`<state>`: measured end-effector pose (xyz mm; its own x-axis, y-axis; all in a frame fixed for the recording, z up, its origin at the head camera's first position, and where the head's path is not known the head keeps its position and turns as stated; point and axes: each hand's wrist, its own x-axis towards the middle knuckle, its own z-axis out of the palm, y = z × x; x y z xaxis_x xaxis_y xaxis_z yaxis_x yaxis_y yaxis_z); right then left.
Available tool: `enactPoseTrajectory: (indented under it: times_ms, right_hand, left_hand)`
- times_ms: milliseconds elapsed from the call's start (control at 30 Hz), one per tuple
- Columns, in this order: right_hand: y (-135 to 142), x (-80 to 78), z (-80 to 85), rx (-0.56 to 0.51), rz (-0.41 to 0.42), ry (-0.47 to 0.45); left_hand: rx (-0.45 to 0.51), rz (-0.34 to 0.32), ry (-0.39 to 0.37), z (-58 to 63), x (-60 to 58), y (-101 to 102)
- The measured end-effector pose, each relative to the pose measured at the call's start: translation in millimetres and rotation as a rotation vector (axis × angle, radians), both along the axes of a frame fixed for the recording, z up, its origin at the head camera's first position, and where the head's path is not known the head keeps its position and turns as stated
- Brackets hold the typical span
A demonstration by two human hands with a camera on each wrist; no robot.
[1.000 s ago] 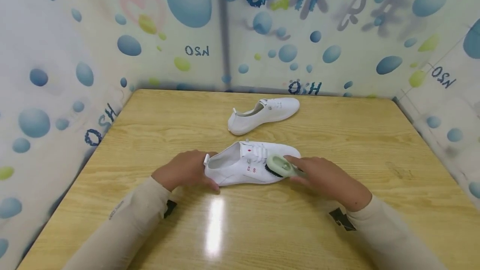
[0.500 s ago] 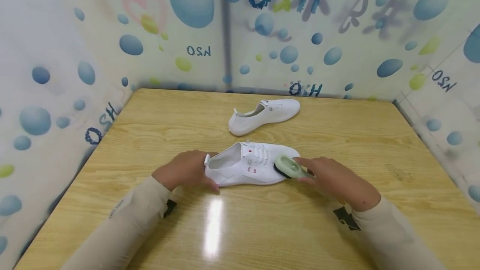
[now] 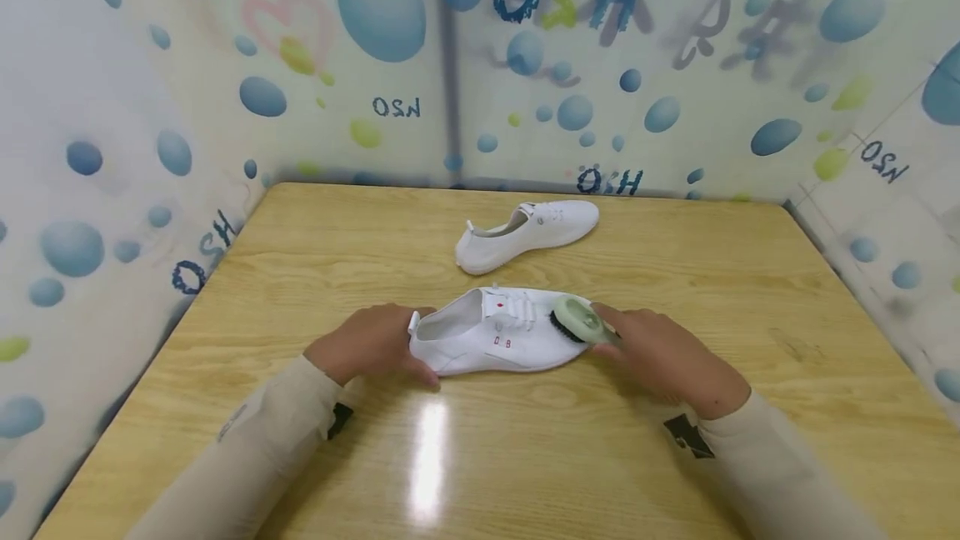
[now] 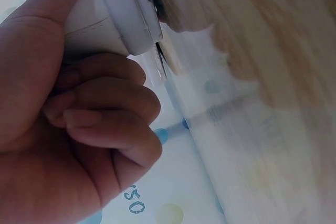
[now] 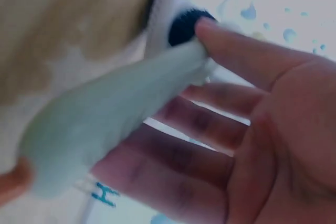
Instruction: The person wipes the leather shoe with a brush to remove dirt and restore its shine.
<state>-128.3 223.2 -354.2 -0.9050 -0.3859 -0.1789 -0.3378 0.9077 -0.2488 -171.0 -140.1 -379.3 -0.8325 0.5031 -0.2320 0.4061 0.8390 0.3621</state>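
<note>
A white lace-up shoe [image 3: 465, 348] with small red marks lies on the table, toe to the right. Its heel is gripped by my left hand [image 3: 375, 346], thumb on the near side; the left wrist view has the other fingers curled under the heel [image 4: 115, 14]. My right hand [image 3: 663, 357] holds a pale green brush [image 3: 581, 319] by its handle [image 5: 115, 103], thumb near the neck. The brush's black bristles [image 3: 564, 328] touch the upper near the toe. In the right wrist view the bristles [image 5: 189, 26] are blurred.
A second white shoe [image 3: 525, 237] lies farther back on the wooden table [image 3: 720, 273], toe to the right. Behind and beside the table stand walls [image 3: 495, 82] with blue and green dots.
The right hand's brush has shifted right along the shoe's toe, then slightly up and away from the near side. The left hand and both shoes keep their places.
</note>
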Motion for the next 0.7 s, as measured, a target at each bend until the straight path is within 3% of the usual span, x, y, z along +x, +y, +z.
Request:
enactPoseTrajectory:
  times_ms: [100, 233, 367, 500, 600, 700]
  right_hand:
    - [6, 0.1, 6.0, -0.008, -0.032, -0.075]
    - [3, 1.7, 7.6, -0.014, 0.006, -0.122]
    - [-4, 5.4, 0.7, -0.001, 0.069, -0.023]
    - [-10, 5.8, -3.6, 0.017, 0.057, 0.102]
    - [-9, 5.3, -1.6, 0.019, 0.014, 0.110]
    - [-4, 5.5, 3.4, 0.006, -0.012, 0.058]
  left_hand:
    - [-0.001, 0.005, -0.003, -0.4, -0.5, 1]
    - [0.004, 0.006, -0.009, -1.5, -0.7, 1]
    - [0.018, 0.001, -0.011, -2.4, -0.2, 1]
    - [0.026, -0.003, -0.013, -1.0, -0.1, 0]
    - [0.017, -0.004, -0.012, -0.5, 0.1, 0]
    - [0.010, -0.004, -0.005, -0.7, -0.2, 0]
